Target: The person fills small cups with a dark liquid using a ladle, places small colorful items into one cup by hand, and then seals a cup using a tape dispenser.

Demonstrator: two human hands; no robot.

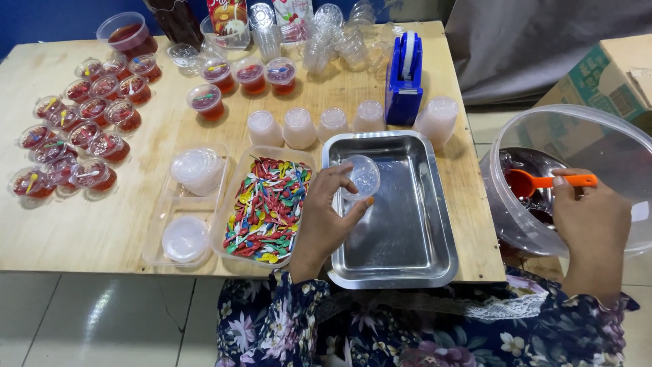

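Observation:
My left hand (324, 221) holds a small clear plastic cup (363, 176) over a shiny steel tray (421, 268) on the wooden table (88, 224). My right hand (589, 221) grips the handle of an orange scoop (543, 182), whose bowl sits inside a large clear tub (611, 146) of dark red liquid at the table's right end. A clear container of small multicoloured plastic spoons (267, 204) lies just left of my left hand.
Several sealed cups of red jelly (75, 139) cluster at the left. Stacks of upturned empty cups (299, 127) line the middle; a blue tape dispenser (404, 78) stands behind. A tray of lids (187, 204) lies beside the spoons. A cardboard box (604, 71) sits right.

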